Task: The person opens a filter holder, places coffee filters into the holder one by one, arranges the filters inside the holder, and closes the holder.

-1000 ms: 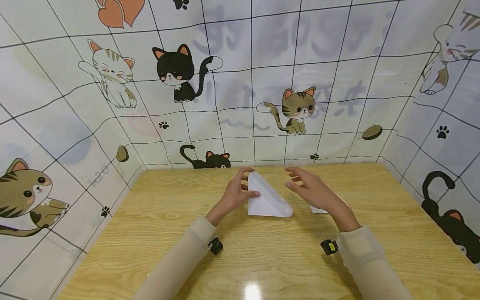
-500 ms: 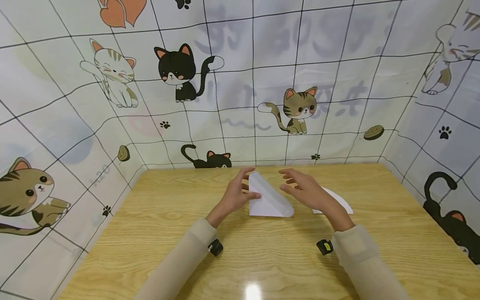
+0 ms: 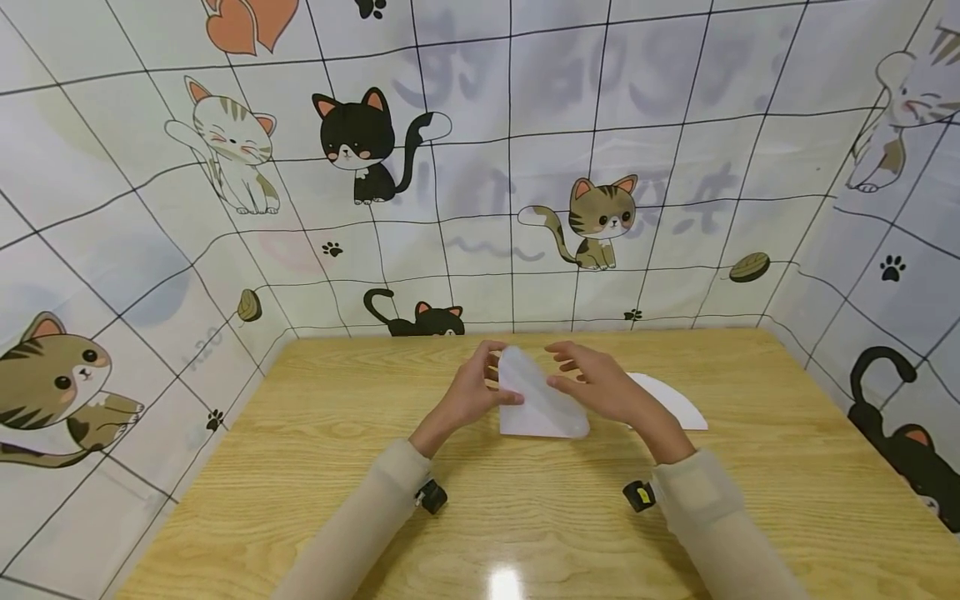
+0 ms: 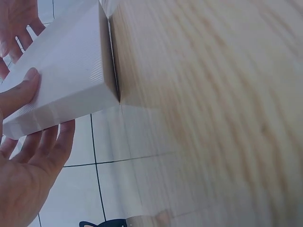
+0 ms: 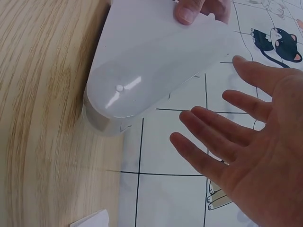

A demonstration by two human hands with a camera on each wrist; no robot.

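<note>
A white wedge-shaped card box [image 3: 528,417] stands on the table, with a clear plastic cover [image 5: 142,90], rounded at its ends, along its sloping side. My left hand [image 3: 467,392] grips the box at its left side, thumb on the near face and fingers behind, as the left wrist view shows. There the side of the box [image 4: 61,52] has fine ribbing. My right hand [image 3: 596,383] hovers beside the sloping side, palm turned towards it. In the right wrist view the right hand's fingers [image 5: 208,137] are spread and relaxed, holding nothing, with a gap before the plastic.
A flat white piece [image 3: 671,402] with a curved edge lies on the wooden table [image 3: 525,508], just right of my right forearm. Behind and at both sides hangs a white gridded sheet [image 3: 480,192] printed with cats.
My right hand has moved left, closer to the box, uncovering the white piece behind it. The box has tipped slightly, showing more of the plastic-covered slope. My left hand keeps its grip.
</note>
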